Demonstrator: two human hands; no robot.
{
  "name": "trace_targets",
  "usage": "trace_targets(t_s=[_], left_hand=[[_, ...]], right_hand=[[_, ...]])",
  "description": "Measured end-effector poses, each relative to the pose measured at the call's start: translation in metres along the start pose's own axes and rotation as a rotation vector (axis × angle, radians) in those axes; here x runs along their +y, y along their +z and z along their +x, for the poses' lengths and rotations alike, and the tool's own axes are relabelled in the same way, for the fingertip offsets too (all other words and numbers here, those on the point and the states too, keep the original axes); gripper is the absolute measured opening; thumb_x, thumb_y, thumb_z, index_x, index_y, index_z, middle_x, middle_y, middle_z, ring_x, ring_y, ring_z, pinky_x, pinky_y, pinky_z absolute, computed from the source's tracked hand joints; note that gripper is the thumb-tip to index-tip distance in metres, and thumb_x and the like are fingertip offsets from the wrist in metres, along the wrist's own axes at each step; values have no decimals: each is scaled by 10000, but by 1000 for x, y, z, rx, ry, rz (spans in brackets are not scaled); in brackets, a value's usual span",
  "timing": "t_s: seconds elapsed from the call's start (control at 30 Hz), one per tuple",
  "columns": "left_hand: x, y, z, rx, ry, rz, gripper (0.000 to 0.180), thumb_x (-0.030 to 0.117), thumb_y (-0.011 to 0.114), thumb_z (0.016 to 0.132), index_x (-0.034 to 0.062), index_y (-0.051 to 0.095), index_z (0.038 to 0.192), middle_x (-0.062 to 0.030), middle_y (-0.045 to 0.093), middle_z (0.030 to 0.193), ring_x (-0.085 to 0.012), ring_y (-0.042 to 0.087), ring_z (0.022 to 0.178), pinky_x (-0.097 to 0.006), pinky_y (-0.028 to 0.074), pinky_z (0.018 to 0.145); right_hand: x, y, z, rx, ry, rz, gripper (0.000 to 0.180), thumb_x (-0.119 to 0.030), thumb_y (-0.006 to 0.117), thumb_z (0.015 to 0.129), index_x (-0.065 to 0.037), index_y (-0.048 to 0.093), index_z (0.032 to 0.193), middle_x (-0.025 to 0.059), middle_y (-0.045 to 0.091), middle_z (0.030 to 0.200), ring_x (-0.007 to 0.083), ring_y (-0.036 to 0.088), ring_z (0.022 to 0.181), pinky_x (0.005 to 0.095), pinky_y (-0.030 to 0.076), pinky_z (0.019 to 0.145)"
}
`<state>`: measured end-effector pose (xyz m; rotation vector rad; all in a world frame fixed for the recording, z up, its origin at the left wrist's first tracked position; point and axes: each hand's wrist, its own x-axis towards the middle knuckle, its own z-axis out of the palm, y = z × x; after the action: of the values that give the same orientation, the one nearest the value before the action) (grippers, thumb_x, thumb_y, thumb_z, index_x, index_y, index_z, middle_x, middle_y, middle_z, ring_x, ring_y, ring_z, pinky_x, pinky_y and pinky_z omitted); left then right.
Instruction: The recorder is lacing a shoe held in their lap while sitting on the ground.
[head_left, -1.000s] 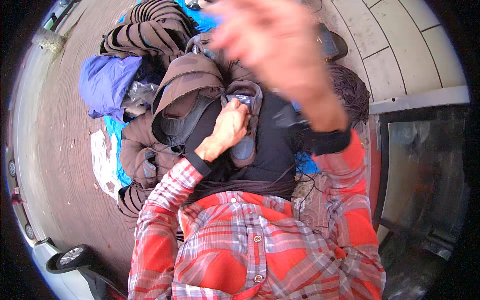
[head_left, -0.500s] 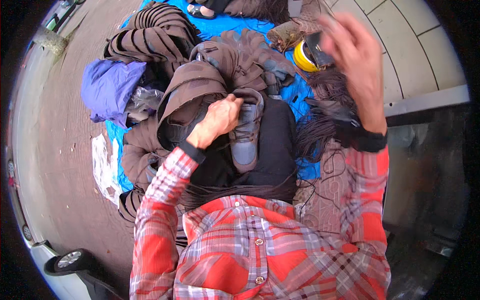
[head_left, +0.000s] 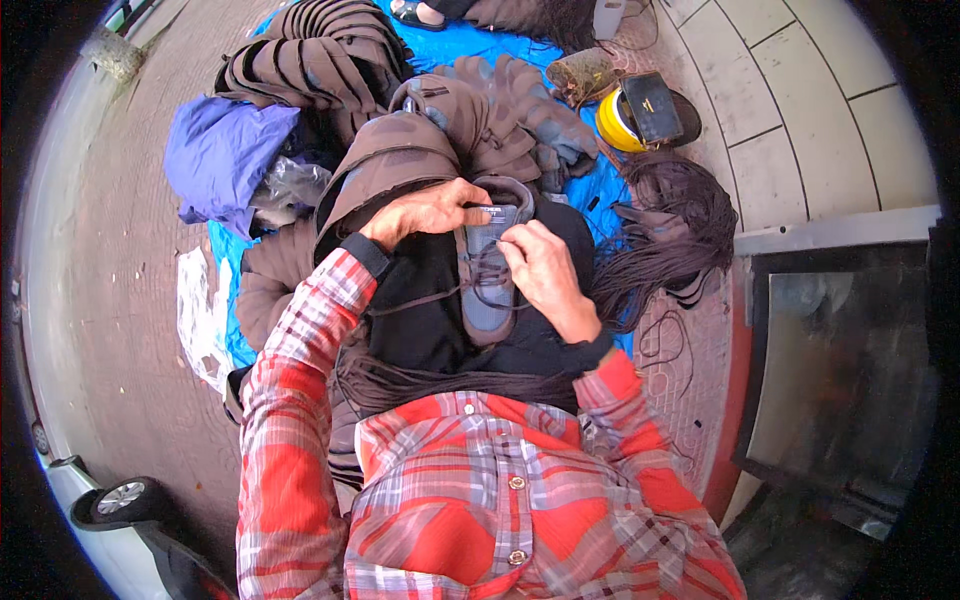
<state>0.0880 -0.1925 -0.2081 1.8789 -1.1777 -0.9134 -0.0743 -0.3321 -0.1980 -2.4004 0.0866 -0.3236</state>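
Observation:
A grey-blue lace-up shoe (head_left: 488, 318) with a brown collar lies on my dark-trousered lap, its toe toward me. My left hand (head_left: 428, 212) is closed at the far end of the shoe, thumb and fingers pinching the edge of its tongue (head_left: 492, 214). At the right side of the lacing, my right hand (head_left: 545, 275) is pinched on a dark shoelace (head_left: 488, 272). One loose lace length trails left across my lap. A bundle of dark laces (head_left: 450, 382) lies over my waist.
Brown shoe uppers (head_left: 385, 165) are stacked ahead and to the left on a blue sheet (head_left: 460, 45). A purple bag (head_left: 225, 160) sits at left. Right stand a heap of laces (head_left: 680, 215), a yellow container (head_left: 617, 122) with a black case (head_left: 652, 108), and a dark glass-fronted box (head_left: 840, 370).
My right hand has come down from the upper right to the shoe and now grips a lace. My left hand stays at the tongue. A loose lace now stretches left.

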Motion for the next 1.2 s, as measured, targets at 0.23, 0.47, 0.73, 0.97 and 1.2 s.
trace_targets(t_s=[0.23,0.47,0.73,0.97,1.2], left_hand=[[-20,7,10,-80,86,-129,264,224,530,905,-12,588,1009,-69,626,877,-144,531,872,-317,425,805],[-22,7,9,-25,107,-113,239,178,574,866,-6,587,1019,-46,618,858,-139,528,846,-310,427,783],[-15,2,7,-213,42,-78,371,-1,672,596,-1,581,956,-27,595,792,-140,533,777,-294,434,682],[-13,3,7,-134,124,-112,327,13,651,588,-21,575,904,-71,582,728,-170,543,711,-331,428,615],[-25,1,11,-186,105,-162,385,48,630,638,-4,555,1012,-77,600,885,-172,537,859,-311,436,745]], right_hand=[[-4,11,-10,35,-9,-168,53,-86,565,811,-58,550,854,144,527,773,361,573,679,439,462,590],[16,10,-5,-115,134,238,90,-59,629,798,-13,656,870,66,560,762,178,581,678,294,448,597],[5,26,-3,116,2,-2,103,-41,643,746,-17,662,845,151,564,780,319,583,746,379,466,680],[-3,31,1,90,148,202,183,19,615,743,-2,524,901,177,621,817,337,623,763,364,495,672],[-12,32,3,53,-90,74,138,-30,616,759,-28,533,868,142,534,814,331,546,790,423,440,682]])
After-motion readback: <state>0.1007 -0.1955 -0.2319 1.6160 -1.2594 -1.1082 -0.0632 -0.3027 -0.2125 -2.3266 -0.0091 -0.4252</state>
